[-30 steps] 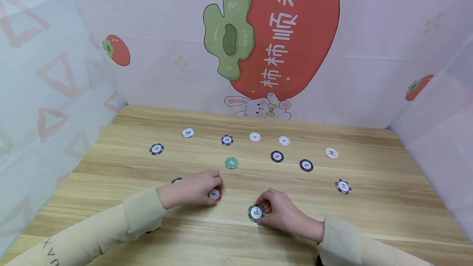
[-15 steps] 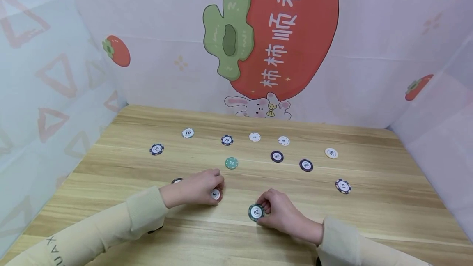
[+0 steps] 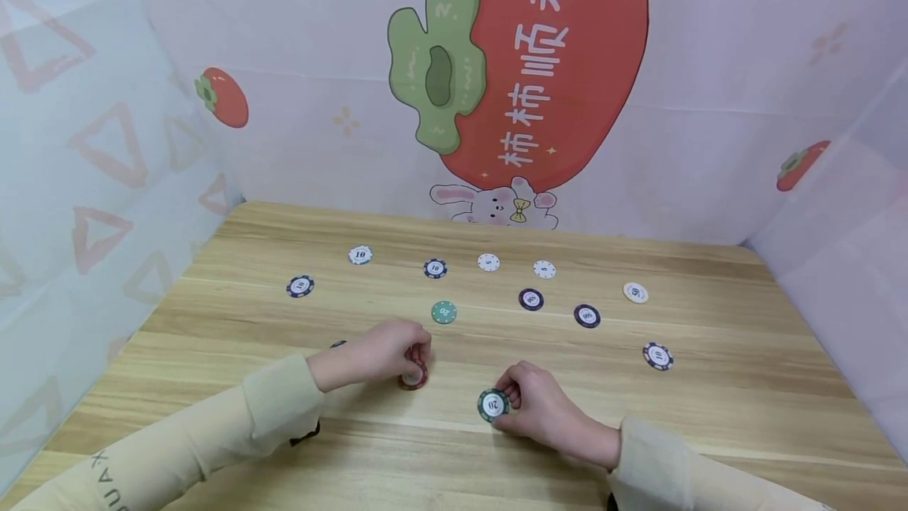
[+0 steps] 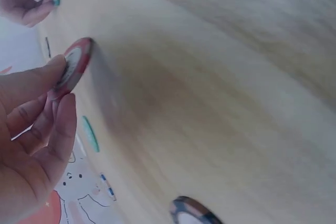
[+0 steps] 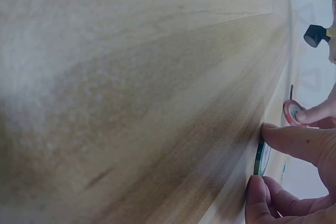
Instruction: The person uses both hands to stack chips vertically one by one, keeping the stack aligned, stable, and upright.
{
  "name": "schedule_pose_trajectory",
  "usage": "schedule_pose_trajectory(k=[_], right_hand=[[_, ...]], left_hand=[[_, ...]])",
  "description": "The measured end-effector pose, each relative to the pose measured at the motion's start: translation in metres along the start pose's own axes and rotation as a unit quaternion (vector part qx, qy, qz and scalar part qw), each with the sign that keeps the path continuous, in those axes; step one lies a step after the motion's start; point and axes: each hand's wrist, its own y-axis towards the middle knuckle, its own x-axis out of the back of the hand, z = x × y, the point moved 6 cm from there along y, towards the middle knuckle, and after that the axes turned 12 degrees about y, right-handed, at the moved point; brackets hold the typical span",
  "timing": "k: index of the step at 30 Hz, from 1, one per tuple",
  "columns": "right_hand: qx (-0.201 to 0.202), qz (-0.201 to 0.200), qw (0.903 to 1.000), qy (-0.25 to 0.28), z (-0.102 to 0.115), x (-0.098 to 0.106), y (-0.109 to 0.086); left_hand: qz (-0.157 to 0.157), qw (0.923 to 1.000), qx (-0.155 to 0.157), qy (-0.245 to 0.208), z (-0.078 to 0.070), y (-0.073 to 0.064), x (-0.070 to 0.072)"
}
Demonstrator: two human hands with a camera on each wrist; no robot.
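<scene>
My left hand [image 3: 386, 352] pinches a red poker chip [image 4: 83, 67] between thumb and fingers; in the left wrist view the thumb lies on its white face and the chip tilts. In the head view the thumb covers part of that chip. To the right, my right hand [image 3: 542, 408] holds a green-rimmed poker chip [image 3: 493, 405] marked 20 by its edge, thumb on the near side and fingers on the far side. A flat green 20 chip [image 3: 444, 312] lies just beyond the left hand. A dark-rimmed chip [image 4: 195, 214] is partly hidden behind the left wrist in the head view.
Several more chips lie spread over the wooden table [image 3: 709, 432], including a dark 10 chip [image 3: 658, 356] at right, a black-rimmed chip [image 3: 587, 316], a white 50 chip [image 3: 635, 292] and a blue-edged 10 chip [image 3: 360, 255]. A printed cloth wall [image 3: 305, 148] borders the table.
The left hand has turned so its thumb now covers the red chip's face, and its knuckles are a little higher. The right hand and its green-rimmed chip have barely moved.
</scene>
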Motion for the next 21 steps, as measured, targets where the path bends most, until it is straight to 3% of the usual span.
schedule_pose_trajectory(k=[7, 12, 21], right_hand=[[0.0, 0.002, 1.0, -0.001, 0.0, 0.0, 0.0], [-0.001, 0.002, 1.0, 0.002, 0.0, 0.0, 0.0], [-0.01, 0.005, 0.9999, 0.002, 0.001, 0.0, 0.0]], left_hand=[[0.008, 0.9996, 0.012, -0.025, -0.002, 0.003, 0.003], [0.004, 0.9971, 0.017, -0.074, -0.003, 0.006, 0.0], [0.01, 0.9824, 0.074, -0.171, -0.002, 0.014, -0.01]])
